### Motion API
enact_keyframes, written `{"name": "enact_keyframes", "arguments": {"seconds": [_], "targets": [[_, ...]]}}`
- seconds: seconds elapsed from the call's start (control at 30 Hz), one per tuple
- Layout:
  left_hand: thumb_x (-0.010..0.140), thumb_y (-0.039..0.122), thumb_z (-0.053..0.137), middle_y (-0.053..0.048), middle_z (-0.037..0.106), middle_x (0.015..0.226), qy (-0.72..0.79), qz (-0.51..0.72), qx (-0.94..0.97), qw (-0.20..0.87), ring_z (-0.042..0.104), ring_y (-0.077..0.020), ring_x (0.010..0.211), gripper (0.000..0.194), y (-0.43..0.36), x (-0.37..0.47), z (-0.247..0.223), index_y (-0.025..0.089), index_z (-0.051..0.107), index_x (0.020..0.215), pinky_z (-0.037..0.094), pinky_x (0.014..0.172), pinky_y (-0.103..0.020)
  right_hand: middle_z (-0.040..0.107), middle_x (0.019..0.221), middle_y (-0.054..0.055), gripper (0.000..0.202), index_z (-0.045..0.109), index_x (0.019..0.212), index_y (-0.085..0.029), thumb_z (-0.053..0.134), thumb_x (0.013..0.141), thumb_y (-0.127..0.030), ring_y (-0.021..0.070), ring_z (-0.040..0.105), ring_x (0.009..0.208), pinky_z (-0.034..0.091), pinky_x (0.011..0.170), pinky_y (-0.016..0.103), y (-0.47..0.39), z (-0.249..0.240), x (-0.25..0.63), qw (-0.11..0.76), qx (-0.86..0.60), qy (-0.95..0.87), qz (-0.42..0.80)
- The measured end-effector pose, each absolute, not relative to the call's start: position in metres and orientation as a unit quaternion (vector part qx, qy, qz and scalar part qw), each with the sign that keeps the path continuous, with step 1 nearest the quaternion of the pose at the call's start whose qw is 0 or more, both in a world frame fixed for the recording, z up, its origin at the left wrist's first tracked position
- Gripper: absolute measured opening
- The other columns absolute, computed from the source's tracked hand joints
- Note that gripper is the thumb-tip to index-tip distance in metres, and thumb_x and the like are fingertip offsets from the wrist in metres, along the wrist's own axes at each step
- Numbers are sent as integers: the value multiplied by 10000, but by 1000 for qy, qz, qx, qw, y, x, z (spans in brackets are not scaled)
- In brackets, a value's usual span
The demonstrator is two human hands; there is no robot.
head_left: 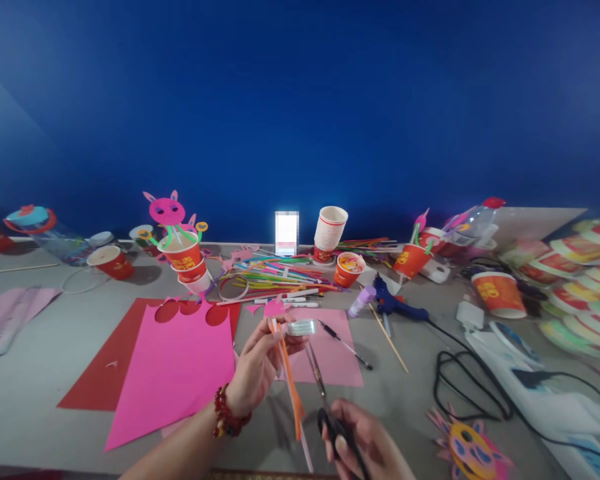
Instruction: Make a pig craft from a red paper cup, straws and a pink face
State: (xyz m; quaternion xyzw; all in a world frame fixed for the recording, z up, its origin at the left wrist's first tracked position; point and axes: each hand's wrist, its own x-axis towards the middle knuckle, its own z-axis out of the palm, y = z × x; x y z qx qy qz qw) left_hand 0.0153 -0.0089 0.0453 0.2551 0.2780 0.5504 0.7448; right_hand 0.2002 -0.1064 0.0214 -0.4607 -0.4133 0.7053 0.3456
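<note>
My left hand is closed around a long orange strip, perhaps a pipe cleaner, which hangs down toward the table's front edge. A pale thin stick or straw runs along it and shows at the lower end. At the fingertips of the same hand is a roll of clear tape. My right hand grips black-handled scissors, their blades pointing up toward the left hand, just right of the strip. Beneath the hands lies a light pink sheet with a black pen on it.
Bright pink paper with cut-out circles overlaps a red sheet on the left. Coloured pipe cleaners and paper cups stand behind. To the right are a blue glue gun, its black cord and a yellow-pink paper figure.
</note>
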Motion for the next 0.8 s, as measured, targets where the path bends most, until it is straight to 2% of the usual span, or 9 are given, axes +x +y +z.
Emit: {"name": "enact_keyframes", "arguments": {"seconds": [0.1,0.17,0.4,0.53,0.8], "targets": [[825,259,716,-32,747,1010,280,552,255,743,730,-190,881,109,-10,16,47,195,722,913,554,898,-344,537,650,-39,641,513,801,-183,634,722,-807,3,310,368,253,360,147,-104,17,183,340,-444,-423,713],[818,275,725,-37,740,1030,286,550,257,741,728,-196,890,133,-12,17,48,192,721,922,553,898,-344,549,652,-32,626,518,808,-177,617,754,-793,7,319,368,238,352,146,-101,17,180,337,-439,-441,706],[847,254,695,-47,702,1106,270,532,284,750,694,-204,952,157,-17,19,44,196,713,992,544,909,-343,486,608,-53,605,491,773,-195,621,763,-786,29,291,386,242,343,161,-94,13,172,390,-463,-437,666],[850,245,693,-45,678,1152,259,537,285,750,673,-213,992,102,-17,19,40,202,713,940,540,941,-374,473,600,-44,628,495,737,-198,638,720,-809,48,316,417,242,352,169,-92,9,167,401,-478,-434,650],[838,262,705,-50,676,1167,277,534,295,743,664,-220,1012,88,-16,19,42,200,707,901,533,939,-366,443,561,-39,541,470,679,-214,668,767,-709,91,377,457,270,391,193,-85,16,168,409,-483,-460,622]]}}
